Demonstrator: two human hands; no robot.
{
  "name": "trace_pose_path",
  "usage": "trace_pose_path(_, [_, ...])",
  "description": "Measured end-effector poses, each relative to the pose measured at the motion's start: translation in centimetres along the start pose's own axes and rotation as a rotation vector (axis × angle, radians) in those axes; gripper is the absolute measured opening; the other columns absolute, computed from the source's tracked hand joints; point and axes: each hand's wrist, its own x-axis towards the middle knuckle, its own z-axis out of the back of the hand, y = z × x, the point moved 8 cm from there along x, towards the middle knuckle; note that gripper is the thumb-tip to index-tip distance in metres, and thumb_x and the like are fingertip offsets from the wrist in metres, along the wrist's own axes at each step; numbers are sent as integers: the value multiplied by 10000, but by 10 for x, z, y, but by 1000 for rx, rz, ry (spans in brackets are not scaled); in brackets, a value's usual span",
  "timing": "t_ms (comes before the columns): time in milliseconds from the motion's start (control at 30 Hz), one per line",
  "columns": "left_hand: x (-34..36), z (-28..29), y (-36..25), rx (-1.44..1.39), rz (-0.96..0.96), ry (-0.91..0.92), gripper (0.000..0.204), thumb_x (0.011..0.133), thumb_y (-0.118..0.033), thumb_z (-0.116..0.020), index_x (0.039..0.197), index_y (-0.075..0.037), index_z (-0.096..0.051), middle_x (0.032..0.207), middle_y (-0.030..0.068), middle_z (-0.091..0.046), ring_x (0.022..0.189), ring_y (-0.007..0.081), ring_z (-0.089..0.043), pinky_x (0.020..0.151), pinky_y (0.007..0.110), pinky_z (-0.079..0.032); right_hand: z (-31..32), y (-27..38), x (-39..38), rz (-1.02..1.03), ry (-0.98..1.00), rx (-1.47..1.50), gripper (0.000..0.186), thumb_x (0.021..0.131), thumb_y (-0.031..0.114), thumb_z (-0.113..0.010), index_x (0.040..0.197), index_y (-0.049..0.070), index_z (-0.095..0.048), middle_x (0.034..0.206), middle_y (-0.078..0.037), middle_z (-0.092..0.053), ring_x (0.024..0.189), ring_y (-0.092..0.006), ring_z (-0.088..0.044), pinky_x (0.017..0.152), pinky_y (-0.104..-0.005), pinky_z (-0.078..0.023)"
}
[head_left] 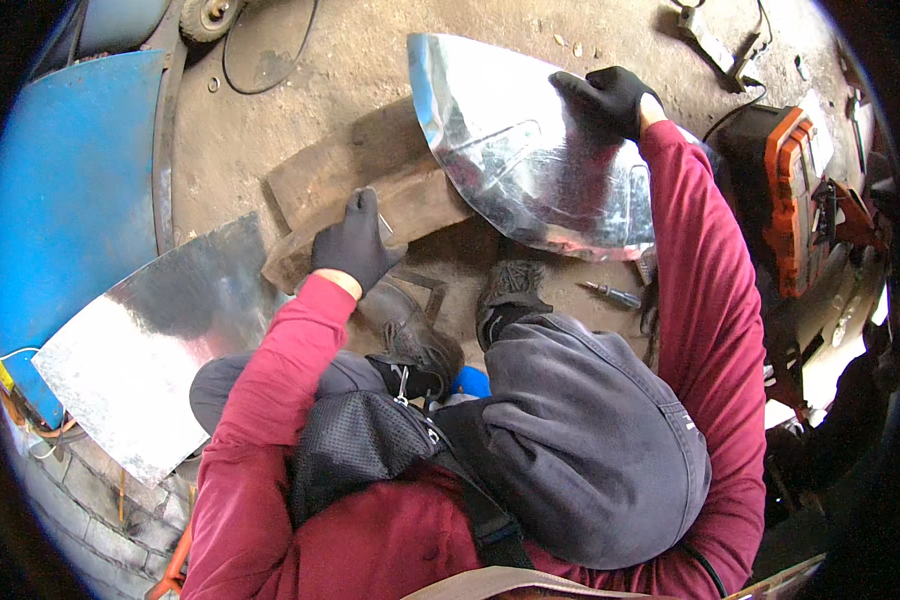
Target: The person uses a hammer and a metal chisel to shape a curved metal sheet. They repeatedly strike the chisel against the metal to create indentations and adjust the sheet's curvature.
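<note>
My left hand (355,243), in a black glove, is closed over a long brown block (400,208) on the ground. A thin bright metal piece (385,226) shows at its fingers; its kind is too small to tell. In the same sort of glove, my right hand (607,101) grips the far edge of a shiny curved metal sheet (530,150). The sheet's rounded near edge lies over the block's right end, and creases mark its surface. Another flat metal sheet (160,350) rests to the left of my left forearm.
A screwdriver (612,295) lies right of my boots (510,290). Farther right stands a black and orange toolbox (790,200). A blue metal panel (75,210) fills the left side. Cables (270,88) and a power strip (710,45) lie on the dirt floor at the back.
</note>
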Motion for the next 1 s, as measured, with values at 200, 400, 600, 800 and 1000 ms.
trace_pose_path(200, [4,8,-2,-15,9,-13,973,743,-471,-872,1469,-15,-412,1341,260,-629,1142,414,-687,933,508,-573,-6,12,17,154,-14,-100,909,895,868,-479,959,7,-767,917,-289,-728,902,-420,-728,855,-472,-547])
trace_pose_path(400, [18,42,13,-72,27,-144,897,732,-494,-870,1377,-18,-470,1204,266,-689,1094,428,-701,915,510,-572,40,27,24,-150,-51,156,721,883,767,-609,932,81,-824,810,-178,-770,812,-319,-759,769,-424,-567])
trace_pose_path(600, [45,60,9,-88,22,-96,851,746,-495,-878,1319,16,-510,1145,296,-706,1060,446,-706,920,496,-568,42,-37,63,-83,-183,251,744,874,754,-624,817,28,-776,734,-170,-727,710,-269,-708,717,-406,-543])
trace_pose_path(800, [49,57,16,-76,35,-41,834,747,-471,-873,1313,2,-485,1161,288,-690,1066,438,-708,930,507,-572,21,-36,94,-55,-45,281,769,907,747,-607,997,1,-766,954,-223,-762,904,-370,-719,872,-434,-542])
trace_pose_path(1000, [44,56,11,-104,3,-27,853,750,-472,-879,1342,-5,-482,1204,291,-675,1080,437,-702,932,498,-571,27,11,74,-219,-160,208,678,823,715,-681,717,50,-754,620,-132,-679,629,-244,-678,655,-431,-529])
